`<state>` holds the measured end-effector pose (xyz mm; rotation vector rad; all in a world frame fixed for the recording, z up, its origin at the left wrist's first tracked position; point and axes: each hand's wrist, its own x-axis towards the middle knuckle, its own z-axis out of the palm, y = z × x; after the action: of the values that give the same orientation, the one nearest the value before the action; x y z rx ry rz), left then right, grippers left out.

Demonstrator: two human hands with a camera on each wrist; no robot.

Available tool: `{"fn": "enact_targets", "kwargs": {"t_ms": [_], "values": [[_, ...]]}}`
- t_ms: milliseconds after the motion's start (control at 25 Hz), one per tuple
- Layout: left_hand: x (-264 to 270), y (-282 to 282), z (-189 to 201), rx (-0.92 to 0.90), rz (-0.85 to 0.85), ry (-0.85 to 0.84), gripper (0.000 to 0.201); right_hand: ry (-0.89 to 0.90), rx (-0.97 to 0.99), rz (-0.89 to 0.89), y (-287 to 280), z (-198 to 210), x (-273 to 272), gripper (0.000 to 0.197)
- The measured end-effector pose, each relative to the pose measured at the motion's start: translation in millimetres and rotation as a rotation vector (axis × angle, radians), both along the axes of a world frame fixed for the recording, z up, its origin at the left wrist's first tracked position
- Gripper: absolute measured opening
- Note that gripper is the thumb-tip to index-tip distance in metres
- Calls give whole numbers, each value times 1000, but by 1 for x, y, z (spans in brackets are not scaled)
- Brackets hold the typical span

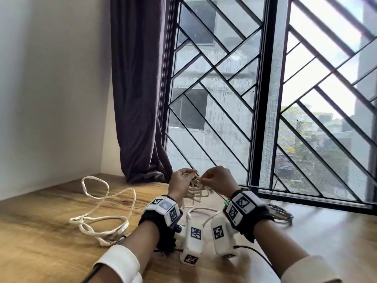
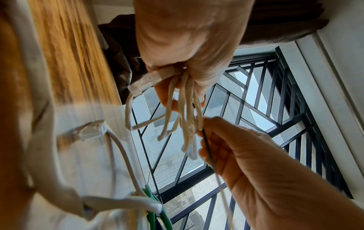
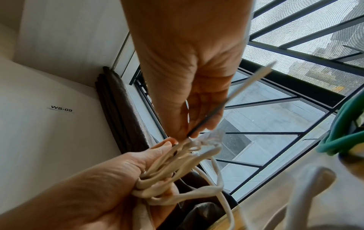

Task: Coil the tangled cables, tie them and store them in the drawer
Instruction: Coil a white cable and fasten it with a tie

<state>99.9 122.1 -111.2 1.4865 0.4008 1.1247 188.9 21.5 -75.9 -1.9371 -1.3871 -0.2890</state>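
Note:
My left hand (image 1: 181, 179) grips a bunch of cream flat cable loops (image 1: 195, 193) above the wooden table, and the loops hang out below its fist (image 2: 185, 112). A clear plug (image 2: 145, 80) sticks out beside the thumb. My right hand (image 1: 212, 177) pinches a thin dark tie (image 2: 207, 149) right against the bundle. In the right wrist view the tie (image 3: 212, 115) runs from the right hand's fingertips (image 3: 189, 132) into the loops (image 3: 173, 172) held by the left hand (image 3: 110, 183). No drawer is in view.
A loose cream cable (image 1: 98, 211) sprawls on the table (image 1: 40, 237) to the left. A grey coiled cable (image 1: 282, 213) and a green cable (image 1: 226, 202) lie near my right wrist. A dark curtain (image 1: 138, 99) and barred window (image 1: 265, 99) stand behind.

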Motion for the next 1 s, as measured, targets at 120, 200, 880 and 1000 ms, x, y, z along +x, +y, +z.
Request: {"fn": "enact_targets", "kwargs": {"t_ms": [120,200,880,1000], "values": [[-3,-5,3,69,-36,101,10,-59,73,-89,-4,2,0,14],[-6,-8,6,82,-62,126,11,-76,78,-102,-6,1,2,14],[-6,-29,19,95,-313,301,10,120,289,-349,-10,6,5,26],[-4,-31,13,69,-226,193,6,217,371,-257,-8,4,12,25]]}}
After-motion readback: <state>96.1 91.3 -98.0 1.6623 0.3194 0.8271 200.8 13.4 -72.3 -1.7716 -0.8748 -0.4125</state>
